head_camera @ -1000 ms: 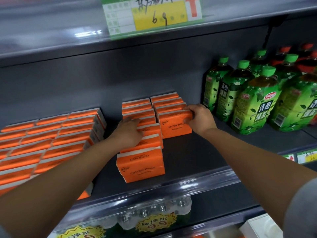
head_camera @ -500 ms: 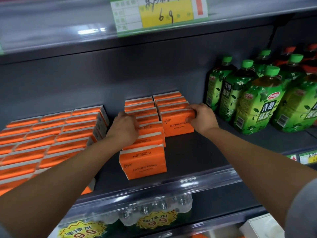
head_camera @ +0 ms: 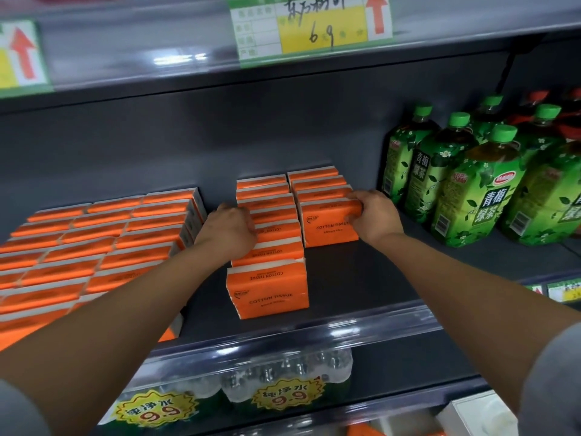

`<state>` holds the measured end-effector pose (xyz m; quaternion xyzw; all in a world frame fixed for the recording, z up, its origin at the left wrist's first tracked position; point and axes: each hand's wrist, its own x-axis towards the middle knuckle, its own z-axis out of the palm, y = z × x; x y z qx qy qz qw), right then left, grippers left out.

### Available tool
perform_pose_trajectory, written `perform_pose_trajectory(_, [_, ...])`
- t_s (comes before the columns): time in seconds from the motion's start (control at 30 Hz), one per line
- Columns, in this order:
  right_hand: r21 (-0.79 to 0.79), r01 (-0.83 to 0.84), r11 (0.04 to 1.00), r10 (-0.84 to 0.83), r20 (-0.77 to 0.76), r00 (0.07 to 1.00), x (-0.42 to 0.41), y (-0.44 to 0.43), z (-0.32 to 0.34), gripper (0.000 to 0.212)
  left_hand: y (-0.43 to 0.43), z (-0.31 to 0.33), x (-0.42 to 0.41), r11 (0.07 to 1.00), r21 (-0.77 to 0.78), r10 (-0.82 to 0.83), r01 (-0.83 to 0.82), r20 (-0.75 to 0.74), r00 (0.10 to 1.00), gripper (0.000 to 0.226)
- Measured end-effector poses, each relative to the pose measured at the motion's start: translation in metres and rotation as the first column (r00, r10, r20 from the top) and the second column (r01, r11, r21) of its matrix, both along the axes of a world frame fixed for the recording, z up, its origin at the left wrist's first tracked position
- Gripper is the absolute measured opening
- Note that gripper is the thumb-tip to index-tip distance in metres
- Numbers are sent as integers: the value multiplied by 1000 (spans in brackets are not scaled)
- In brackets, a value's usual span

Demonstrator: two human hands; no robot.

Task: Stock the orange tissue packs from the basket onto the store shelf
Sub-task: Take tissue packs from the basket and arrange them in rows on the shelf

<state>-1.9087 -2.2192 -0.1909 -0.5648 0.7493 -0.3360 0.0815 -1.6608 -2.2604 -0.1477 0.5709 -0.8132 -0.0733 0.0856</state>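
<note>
Left hand (head_camera: 231,231) curls over left row of tissue packs (head_camera: 270,256) on shelf (head_camera: 361,278). Right hand (head_camera: 375,215) pinches right row's front pack (head_camera: 330,226).

Light from overhead, shelf recess dim. Glare streaks on clear rail (head_camera: 314,335) and upper strip (head_camera: 180,59). Slight motion blur overall; price tag (head_camera: 22,55) soft. Wide-angle bending at edges.
</note>
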Motion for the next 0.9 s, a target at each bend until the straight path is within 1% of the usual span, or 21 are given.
perform_pose_trajectory(0.13, [32,11,999,-9,-51,999,7,9,9,49,8,7,7,1000,-26,-2,3,54,999,21])
perform_pose_trajectory(0.23, [34,19,999,-15,-110,994,13,19,18,42,18,11,15,998,-56,5,0,90,996,22])
perform_pose_trajectory(0.33, [66,18,998,-4,-203,979,24,35,30,48,32,18,24,998,-63,13,-7,100,995,23])
perform_pose_trajectory(0.4, [87,0,996,21,-246,969,34,48,37,52,44,23,32,998,-66,22,-14,113,993,26])
perform_pose_trajectory(0.53, [142,-61,988,103,-308,946,61,77,50,51,64,32,57,994,-95,73,-56,176,982,31])
perform_pose_trajectory(0.67, [162,-120,979,172,-361,917,94,103,64,45,90,44,88,986,-146,109,-77,226,968,26])
perform_pose_trajectory(0.77, [184,-167,969,227,-387,894,121,120,73,50,112,50,120,980,-178,129,-88,232,964,23])
perform_pose_trajectory(0.9, [205,-217,954,286,-411,866,163,141,80,53,142,54,167,970,-208,175,-123,256,951,31])
